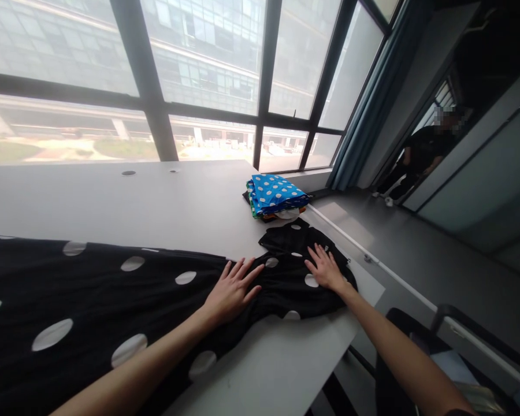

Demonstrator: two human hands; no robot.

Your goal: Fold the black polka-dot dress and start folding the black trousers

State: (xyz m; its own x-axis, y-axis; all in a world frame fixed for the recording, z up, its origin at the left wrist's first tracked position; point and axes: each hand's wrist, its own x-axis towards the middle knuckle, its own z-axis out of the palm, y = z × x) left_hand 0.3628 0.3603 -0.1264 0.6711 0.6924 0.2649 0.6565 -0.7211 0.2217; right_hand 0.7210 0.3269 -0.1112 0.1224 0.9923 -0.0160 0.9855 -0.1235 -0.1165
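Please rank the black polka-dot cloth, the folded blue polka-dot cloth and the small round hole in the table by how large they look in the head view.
1. Black polka-dot cloth, by far the largest, though its nearness to the camera exaggerates this; both hands lie flat on it.
2. Folded blue polka-dot cloth.
3. Round hole in the table, smallest.

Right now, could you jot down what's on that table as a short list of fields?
left hand: flat, palm down on the black polka-dot cloth
right hand: flat on the same cloth's bunched end, near the table's right edge
cloth: black with white dots, spread across the table
folded pile: blue with white dots on top, other colours beneath, behind the hands
background: large windows; a person reflected at right
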